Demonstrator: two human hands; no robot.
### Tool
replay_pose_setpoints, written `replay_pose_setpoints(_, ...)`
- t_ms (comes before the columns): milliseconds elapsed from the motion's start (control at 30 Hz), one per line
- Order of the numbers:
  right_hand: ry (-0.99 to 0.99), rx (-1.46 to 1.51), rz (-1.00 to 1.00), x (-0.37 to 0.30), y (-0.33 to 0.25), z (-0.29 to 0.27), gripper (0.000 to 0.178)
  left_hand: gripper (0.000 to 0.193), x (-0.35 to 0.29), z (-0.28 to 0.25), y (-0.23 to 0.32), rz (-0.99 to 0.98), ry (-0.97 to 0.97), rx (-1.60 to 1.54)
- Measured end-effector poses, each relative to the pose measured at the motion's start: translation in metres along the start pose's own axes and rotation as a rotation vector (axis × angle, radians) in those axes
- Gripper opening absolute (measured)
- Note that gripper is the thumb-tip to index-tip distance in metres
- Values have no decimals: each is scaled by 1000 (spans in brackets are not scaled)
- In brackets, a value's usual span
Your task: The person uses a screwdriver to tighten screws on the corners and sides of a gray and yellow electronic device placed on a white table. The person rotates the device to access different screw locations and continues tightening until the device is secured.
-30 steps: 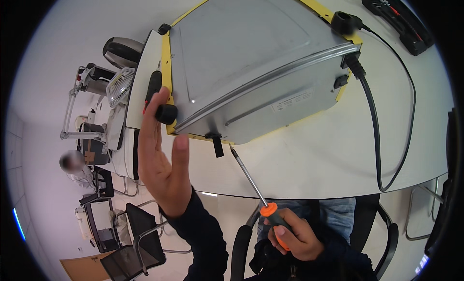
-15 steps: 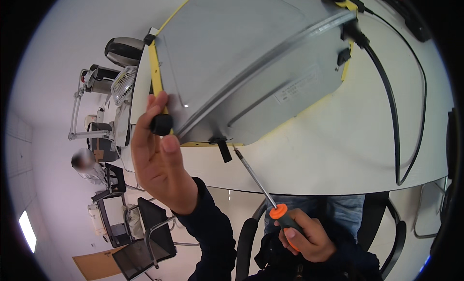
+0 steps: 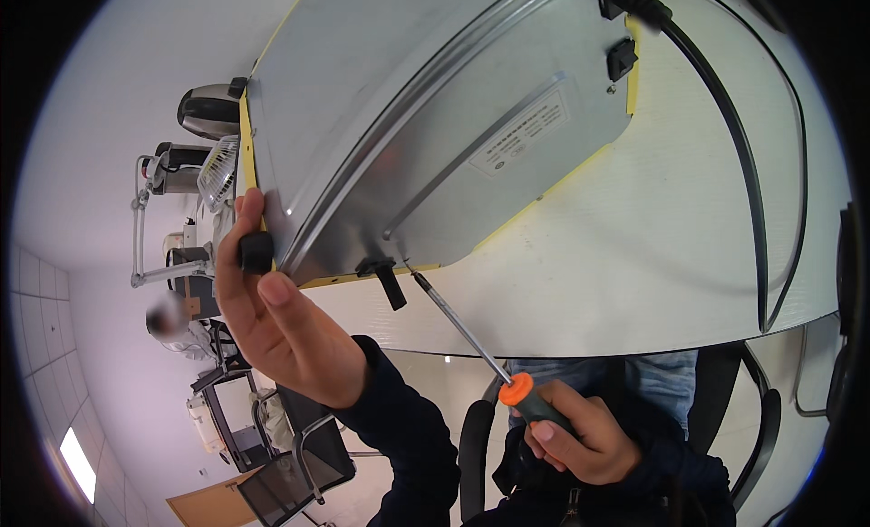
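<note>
A grey metal case (image 3: 462, 83) with yellow edging stands tilted on the white table. My left hand (image 3: 290, 337) grips its near left corner, fingers behind the edge and thumb in front, around a black round foot (image 3: 256, 252). In my right hand (image 3: 584, 436) is a screwdriver (image 3: 462, 329) with an orange and dark green handle. Its tip meets the lower part of the panel, at what looks like a small screw, just right of a black plastic bracket (image 3: 388, 280). Whether the tip is seated cannot be made out.
A thick black power cord (image 3: 725, 106) plugs into the case and loops over the table (image 3: 625, 273) at right. A black switch (image 3: 621, 59) sits on the panel. Chairs (image 3: 313, 427), a desk lamp arm (image 3: 140, 223) and a seated person (image 3: 186, 332) are beyond, at left.
The view has shifted, so the case sits further left and higher. The screwdriver tip has come closer onto the panel beside the bracket. Both hands keep their holds.
</note>
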State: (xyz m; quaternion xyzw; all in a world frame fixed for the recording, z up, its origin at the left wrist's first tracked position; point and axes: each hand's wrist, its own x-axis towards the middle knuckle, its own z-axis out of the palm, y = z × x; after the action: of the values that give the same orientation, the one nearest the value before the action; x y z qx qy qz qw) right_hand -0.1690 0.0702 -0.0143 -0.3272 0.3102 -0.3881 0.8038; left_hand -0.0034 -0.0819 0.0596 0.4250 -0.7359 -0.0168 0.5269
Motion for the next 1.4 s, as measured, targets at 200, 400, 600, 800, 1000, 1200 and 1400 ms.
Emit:
replay_pose_setpoints(200,8,5,-21,0,-1,1,23,43,1,0,-2,20,10,-18)
replay_pose_setpoints(400,6,-14,-32,-1,1,-1,23,42,-2,0,-4,18,14,-25)
replay_pose_setpoints(600,-2,-13,-53,0,-1,-1,24,42,0,1,-3,21,17,-36)
replay_pose_setpoints(800,-12,-10,-61,0,2,-1,25,42,-1,1,-1,23,10,-19)
replay_pose_setpoints(1000,-7,-12,-48,-1,0,-1,26,41,-1,1,-3,32,21,-22)
replay_pose_setpoints(1200,-9,11,-58,0,3,-1,26,42,-2,2,-1,22,23,-5)
replay_pose_setpoints(1400,-9,22,-57,0,2,0,26,42,-1,3,-1,26,20,-1)
